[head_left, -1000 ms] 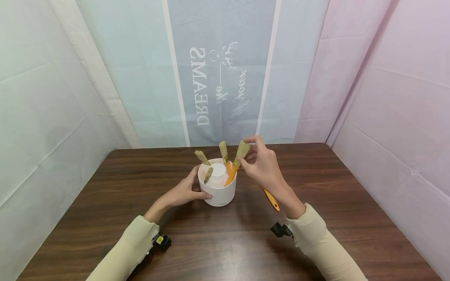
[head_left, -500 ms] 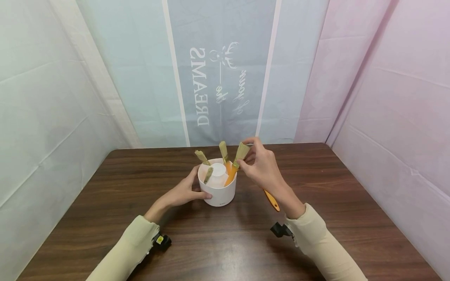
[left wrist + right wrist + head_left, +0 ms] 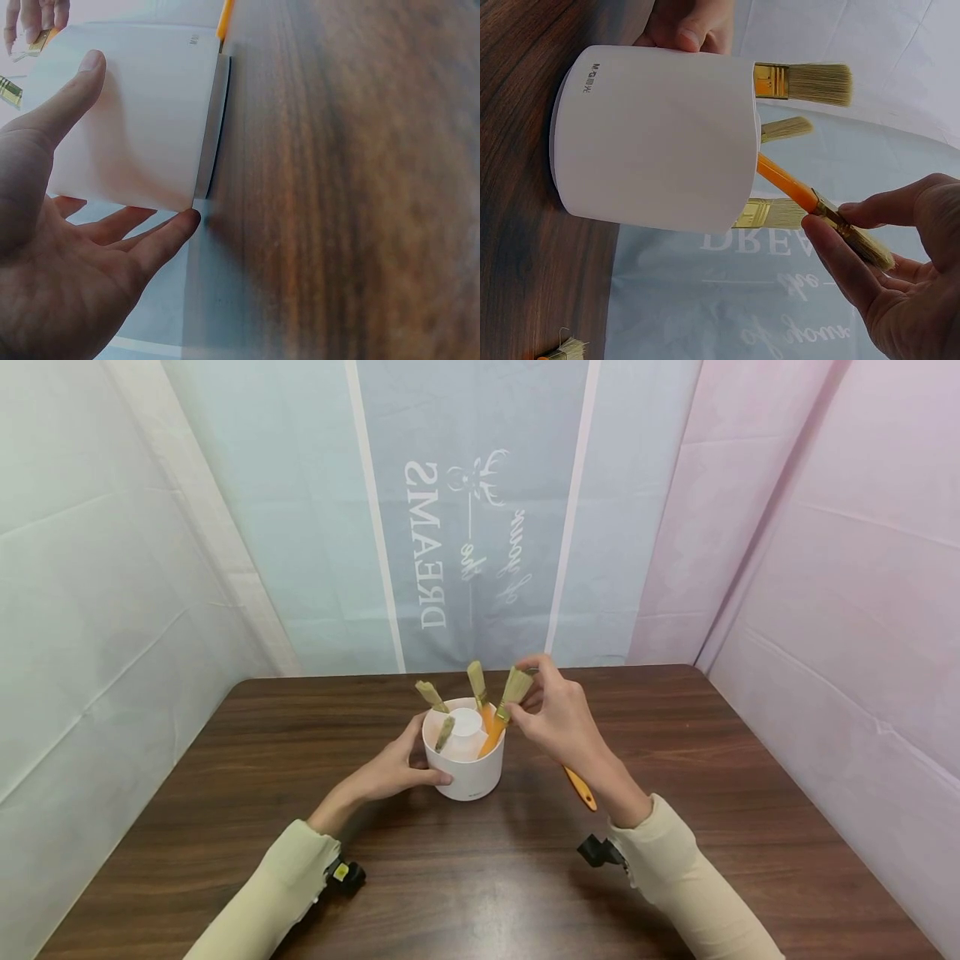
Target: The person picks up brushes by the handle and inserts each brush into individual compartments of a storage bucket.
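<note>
A white desk organiser pot stands on the table, and my left hand grips its left side, thumb in front and fingers around the back. In the left wrist view the thumb lies against the pot's wall. With thumb and fingers, my right hand pinches a paintbrush near its metal band. The brush's orange handle slants down into the pot's right side, bristles up; its lower end is hidden. Three more brushes poke out bristles up: one at the back, one at left, one in front.
Another paintbrush lies on the brown wooden table, right of the pot and partly hidden by the right forearm. A printed curtain hangs behind the table. Pale cloth walls flank both sides.
The right hand and its paintbrush have sunk very slightly toward the pot. The left hand and the pot have stayed in place.
</note>
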The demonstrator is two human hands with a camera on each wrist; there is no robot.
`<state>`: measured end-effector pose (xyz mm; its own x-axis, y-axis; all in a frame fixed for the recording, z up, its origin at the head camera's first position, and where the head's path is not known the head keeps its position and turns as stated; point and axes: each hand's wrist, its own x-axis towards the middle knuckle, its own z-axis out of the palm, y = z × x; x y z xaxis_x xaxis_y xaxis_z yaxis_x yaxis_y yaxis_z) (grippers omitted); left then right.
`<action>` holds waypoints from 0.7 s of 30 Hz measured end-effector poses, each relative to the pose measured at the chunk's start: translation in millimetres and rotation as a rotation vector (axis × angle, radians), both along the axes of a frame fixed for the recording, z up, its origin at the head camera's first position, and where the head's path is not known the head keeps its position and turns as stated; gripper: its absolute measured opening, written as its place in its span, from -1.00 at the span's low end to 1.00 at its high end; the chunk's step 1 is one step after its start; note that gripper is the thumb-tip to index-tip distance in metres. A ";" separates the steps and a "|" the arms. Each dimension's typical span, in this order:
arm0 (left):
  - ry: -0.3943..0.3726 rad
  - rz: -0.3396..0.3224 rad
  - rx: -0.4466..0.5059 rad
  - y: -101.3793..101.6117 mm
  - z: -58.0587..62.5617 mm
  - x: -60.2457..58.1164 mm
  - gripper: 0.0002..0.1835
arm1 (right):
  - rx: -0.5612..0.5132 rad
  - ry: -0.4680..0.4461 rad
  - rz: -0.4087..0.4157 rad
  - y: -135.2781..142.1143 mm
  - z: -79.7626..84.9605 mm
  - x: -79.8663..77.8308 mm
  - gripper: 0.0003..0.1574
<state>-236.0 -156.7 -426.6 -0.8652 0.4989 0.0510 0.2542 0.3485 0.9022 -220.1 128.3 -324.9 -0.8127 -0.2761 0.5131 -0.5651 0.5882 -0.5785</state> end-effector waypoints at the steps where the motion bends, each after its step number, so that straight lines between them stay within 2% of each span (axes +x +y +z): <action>1: 0.001 0.000 0.000 0.0 -0.1 -0.1 0.19 | 0.001 -0.001 0.001 -0.1 0.1 0.0 -0.32; 21: -0.002 0.004 -0.004 0.2 0.5 0.4 0.19 | 0.026 -0.056 0.011 -1.1 -0.2 -0.8 -0.33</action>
